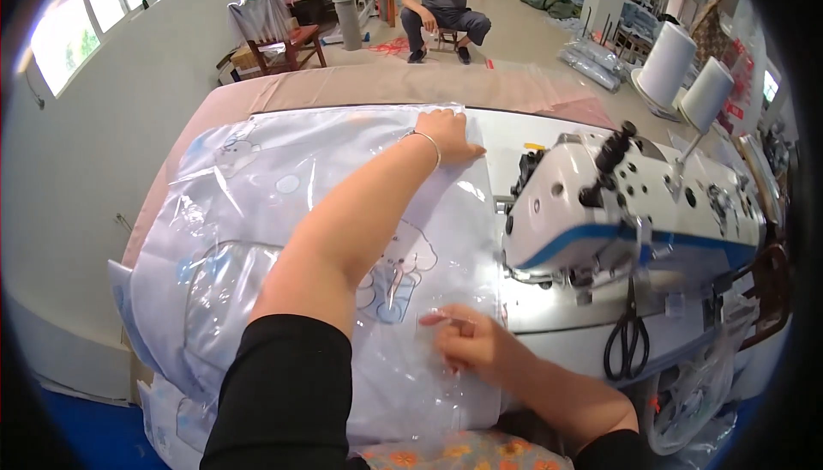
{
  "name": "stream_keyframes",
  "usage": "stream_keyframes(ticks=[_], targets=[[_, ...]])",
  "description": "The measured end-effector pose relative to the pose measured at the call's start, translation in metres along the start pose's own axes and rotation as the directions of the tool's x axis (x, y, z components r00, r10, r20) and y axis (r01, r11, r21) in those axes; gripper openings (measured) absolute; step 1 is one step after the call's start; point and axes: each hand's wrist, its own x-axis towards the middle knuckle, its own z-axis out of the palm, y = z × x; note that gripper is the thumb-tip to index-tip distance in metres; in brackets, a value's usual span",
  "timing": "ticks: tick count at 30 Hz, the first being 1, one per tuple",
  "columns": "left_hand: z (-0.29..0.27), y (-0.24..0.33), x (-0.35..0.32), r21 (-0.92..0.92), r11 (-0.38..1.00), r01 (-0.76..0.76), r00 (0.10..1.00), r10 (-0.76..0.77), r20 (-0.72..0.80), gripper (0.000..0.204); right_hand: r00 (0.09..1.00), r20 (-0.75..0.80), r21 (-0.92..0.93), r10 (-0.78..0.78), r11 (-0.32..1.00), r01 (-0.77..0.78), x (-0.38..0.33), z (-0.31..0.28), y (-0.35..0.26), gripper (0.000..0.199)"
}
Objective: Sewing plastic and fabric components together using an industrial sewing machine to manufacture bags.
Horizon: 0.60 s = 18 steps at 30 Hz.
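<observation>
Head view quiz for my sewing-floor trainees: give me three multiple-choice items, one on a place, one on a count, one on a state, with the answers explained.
1. Where do the black scissors lie?
A. on the table edge in front of the sewing machine
B. on the printed fabric in clear plastic
C. on the floor

2. How many white thread cones stand behind the machine?
A. one
B. two
C. four

3. How does the left hand sit?
A. clenched in a fist in the air
B. gripping the scissors
C. flat, palm down on the fabric's far edge

Answers: 1 A, the scissors rest on the table below the machine head. 2 B, two cones stand side by side. 3 C, its fingers are spread flat on the far edge, while the right hand pinches the plastic near the near edge.
</observation>
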Motion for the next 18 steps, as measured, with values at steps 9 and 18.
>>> stream_keyframes(ticks=[9, 18], targets=[[0.03, -0.038, 0.04, -0.262, 0.939, -0.224, 0.972, 0.196, -0.129, 0.025, 0.974, -0.18, 0.105, 0.137, 0.987, -0.119, -0.007, -0.002, -0.012, 0.02], [0.04, -0.068, 0.047, -0.226, 0.969, -0.1, 0.954, 0.028, -0.299, 0.032, 0.964, -0.247, 0.213, 0.102, 0.976, -0.049, 0.0, -0.011, -0.022, 0.021]])
